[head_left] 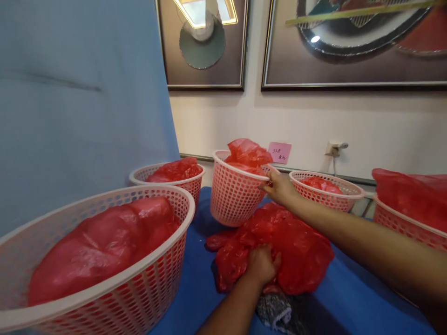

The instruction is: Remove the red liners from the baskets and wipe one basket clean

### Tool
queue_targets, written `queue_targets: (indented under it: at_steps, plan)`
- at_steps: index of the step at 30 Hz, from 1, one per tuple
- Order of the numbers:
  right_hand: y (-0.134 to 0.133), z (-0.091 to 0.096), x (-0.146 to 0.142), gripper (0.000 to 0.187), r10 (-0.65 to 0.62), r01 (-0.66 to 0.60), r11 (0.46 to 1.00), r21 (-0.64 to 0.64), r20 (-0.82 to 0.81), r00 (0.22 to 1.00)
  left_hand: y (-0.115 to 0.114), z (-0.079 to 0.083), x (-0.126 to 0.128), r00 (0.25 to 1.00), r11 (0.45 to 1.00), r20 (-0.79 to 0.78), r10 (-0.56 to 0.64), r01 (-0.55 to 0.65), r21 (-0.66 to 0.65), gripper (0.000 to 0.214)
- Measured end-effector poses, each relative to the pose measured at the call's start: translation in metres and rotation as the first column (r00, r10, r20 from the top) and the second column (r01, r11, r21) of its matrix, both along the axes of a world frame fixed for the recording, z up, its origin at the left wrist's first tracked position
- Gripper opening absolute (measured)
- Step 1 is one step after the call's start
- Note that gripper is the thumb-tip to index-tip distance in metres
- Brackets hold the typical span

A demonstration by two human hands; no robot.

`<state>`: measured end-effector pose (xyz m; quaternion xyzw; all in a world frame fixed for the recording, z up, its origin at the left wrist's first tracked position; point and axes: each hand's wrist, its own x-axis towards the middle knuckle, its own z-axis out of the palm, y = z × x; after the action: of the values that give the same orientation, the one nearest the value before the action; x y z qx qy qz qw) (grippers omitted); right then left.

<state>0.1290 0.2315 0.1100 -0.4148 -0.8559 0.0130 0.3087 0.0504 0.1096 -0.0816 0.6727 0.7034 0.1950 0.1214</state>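
Note:
My right hand [281,187] is closed on the rim of a pink perforated plastic basket [233,197], which tilts a little. A crumpled red plastic bag [246,153] sticks up out of this basket. In front of it a larger red plastic bag [300,251] lies on the blue-covered table [199,284]. My left hand [261,265] presses into that bag with its fingers curled in the plastic. Part of the fingers is hidden by the bag's folds. A grey and white speckled fabric piece [274,311] shows under the bag's near edge.
A big pink basket [115,284] with a red bag stands at the near left. Smaller baskets with red bags stand at the back left [167,173], back right [352,194] and far right [408,222]. Behind are a metal rail [363,180], a pink note [279,152] and a plugged socket [334,149].

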Motion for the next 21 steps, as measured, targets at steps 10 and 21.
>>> queue_targets:
  at_steps: [10,21]
  plan:
    - [0.051,-0.012,-0.049,0.02,-0.053,0.052,0.998,0.022,0.055,0.997,0.0,-0.002,0.002,0.999,1.0,0.033,0.011,-0.01,-0.028,0.039]
    - [0.06,-0.046,-0.14,0.03,-0.07,0.074,0.993,-0.089,0.05,0.996,0.004,-0.008,0.005,0.998,0.99,0.027,0.049,-0.045,-0.135,0.04]
